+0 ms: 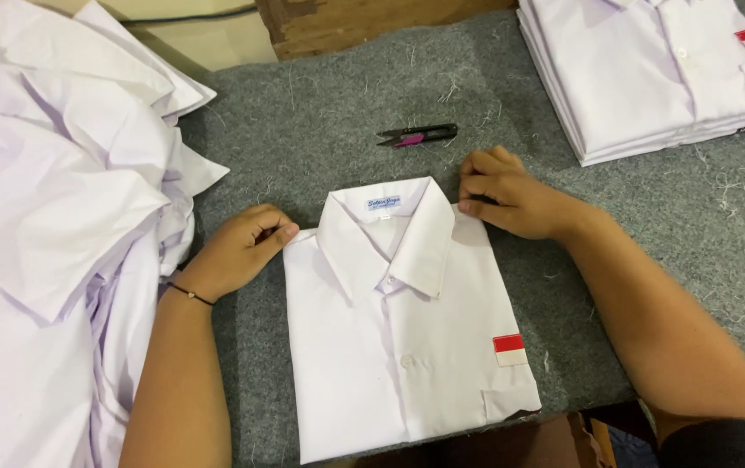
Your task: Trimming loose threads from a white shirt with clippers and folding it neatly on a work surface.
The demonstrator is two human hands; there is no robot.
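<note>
A folded white shirt (pixel 407 347) lies collar-up on the grey felt table (pixel 320 113), with a red-and-white patch (pixel 508 349) above its chest pocket. My left hand (pixel 238 251) rests at the shirt's left shoulder, fingers curled against the fold. At the right shoulder, beside the collar, my right hand (pixel 507 195) has its fingertips bent down on the fabric edge. A thin black band circles my left wrist.
A heap of loose white shirts (pixel 52 217) fills the left side. A neat stack of folded white shirts (pixel 650 69) sits at the back right. Black thread snips with a pink inset (pixel 417 135) lie just beyond the collar. Thread scraps dot the felt.
</note>
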